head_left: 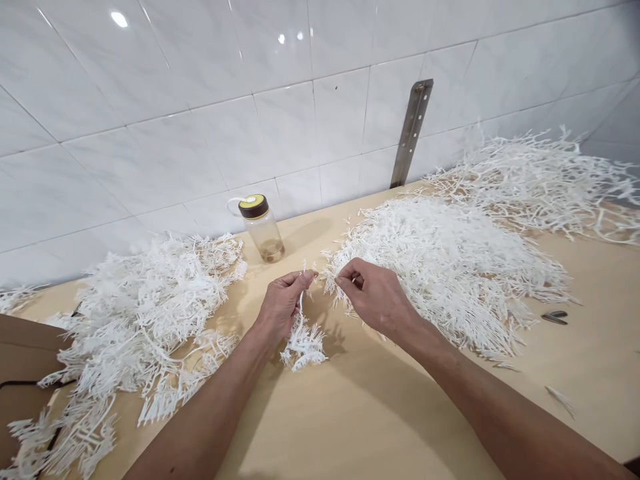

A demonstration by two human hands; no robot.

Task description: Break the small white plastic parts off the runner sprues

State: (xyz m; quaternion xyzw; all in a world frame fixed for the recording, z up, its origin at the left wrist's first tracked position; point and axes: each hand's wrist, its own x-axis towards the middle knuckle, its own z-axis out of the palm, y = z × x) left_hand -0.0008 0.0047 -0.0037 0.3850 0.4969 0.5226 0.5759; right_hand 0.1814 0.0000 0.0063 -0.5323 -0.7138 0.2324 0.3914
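Near the middle of the surface (380, 413), the left hand (281, 305) has its grip pinched tight on a white plastic sprig (303, 341) that hangs down. Beside it, the right hand (376, 297) pinches the big white pile (445, 267) at its near edge.

matt white plastic sprigs (440, 267) lie on a smooth, pale wood table (380, 413). the wall tiles (200, 80) are glossy white ceramic. the bottle (264, 230) is clear plastic, and the bracket (413, 130) is brushed metal. brown cardboard (20, 360) looks matt.
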